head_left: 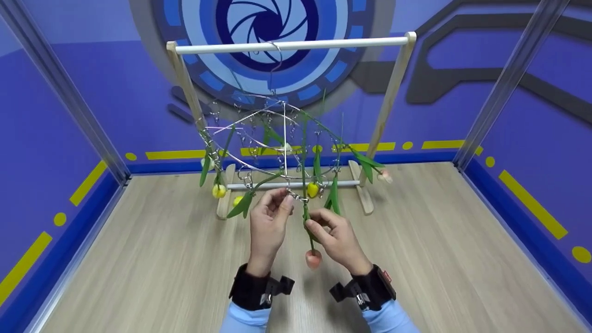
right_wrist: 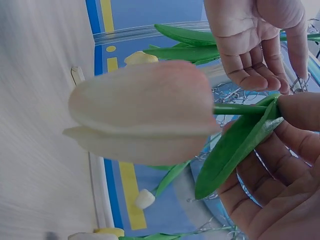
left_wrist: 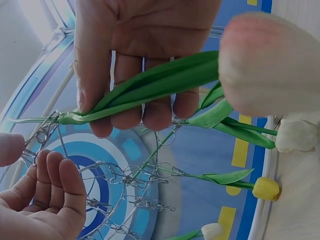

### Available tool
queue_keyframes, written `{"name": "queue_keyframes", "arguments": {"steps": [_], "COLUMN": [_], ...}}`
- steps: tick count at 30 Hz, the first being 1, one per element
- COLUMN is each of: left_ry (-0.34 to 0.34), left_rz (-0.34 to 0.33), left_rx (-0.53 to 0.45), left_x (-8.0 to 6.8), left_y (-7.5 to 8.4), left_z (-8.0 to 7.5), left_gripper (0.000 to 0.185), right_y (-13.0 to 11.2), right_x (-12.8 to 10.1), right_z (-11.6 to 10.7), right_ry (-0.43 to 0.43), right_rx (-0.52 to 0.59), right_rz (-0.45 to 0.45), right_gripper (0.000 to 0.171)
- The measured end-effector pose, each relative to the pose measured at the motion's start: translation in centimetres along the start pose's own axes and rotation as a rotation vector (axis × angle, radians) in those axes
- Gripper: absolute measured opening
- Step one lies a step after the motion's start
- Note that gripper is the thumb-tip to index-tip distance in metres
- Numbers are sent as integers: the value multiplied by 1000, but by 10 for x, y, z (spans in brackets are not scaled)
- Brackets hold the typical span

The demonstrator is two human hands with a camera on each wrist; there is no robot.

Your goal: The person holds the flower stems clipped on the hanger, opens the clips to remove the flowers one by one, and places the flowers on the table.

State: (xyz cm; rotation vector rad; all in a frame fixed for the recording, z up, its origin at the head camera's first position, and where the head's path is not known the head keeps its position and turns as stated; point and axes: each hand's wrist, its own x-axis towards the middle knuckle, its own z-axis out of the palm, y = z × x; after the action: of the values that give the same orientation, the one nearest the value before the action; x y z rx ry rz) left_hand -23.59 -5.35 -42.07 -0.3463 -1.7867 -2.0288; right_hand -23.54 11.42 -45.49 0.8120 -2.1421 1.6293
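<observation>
Floor (head_left: 162, 259): pale wood boards; carries the rack near its far edge
Rack (head_left: 296, 45): wooden uprights, white top bar; stands at the far middle of the floor
Clip hanger (head_left: 277, 152): round wire frame hooked over the top bar; hung with metal clips and several tulips, heads down
Pink tulip (head_left: 313, 258): hangs head-down below the hanger's near rim; stem runs up to a clip (head_left: 296, 196)
Right hand (head_left: 336, 238): fingers curled round the pink tulip's green stem and leaf, just above the bloom
Left hand (head_left: 269, 222): thumb and fingertips pinched on the clip at the near rim; just beside the right hand
Yellow tulips (head_left: 218, 190): dangle from the rim's left side
</observation>
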Motion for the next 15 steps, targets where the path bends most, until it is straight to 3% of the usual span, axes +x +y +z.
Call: {"name": "queue_keyframes", "arguments": {"steps": [10,15], "left_ry": [-5,-8], "left_rz": [7,-27], "left_rx": [78,97], "left_x": [2,1], "left_y": [-1,0], "left_z": [-1,-2], "left_gripper": [11,11], "right_y": [-2,-2], "right_x": [0,0], "right_z": [-6,-8], "right_ry": [5,7], "right_rx": [-15,-5], "right_rz": [40,36], "right_gripper": [11,11]}}
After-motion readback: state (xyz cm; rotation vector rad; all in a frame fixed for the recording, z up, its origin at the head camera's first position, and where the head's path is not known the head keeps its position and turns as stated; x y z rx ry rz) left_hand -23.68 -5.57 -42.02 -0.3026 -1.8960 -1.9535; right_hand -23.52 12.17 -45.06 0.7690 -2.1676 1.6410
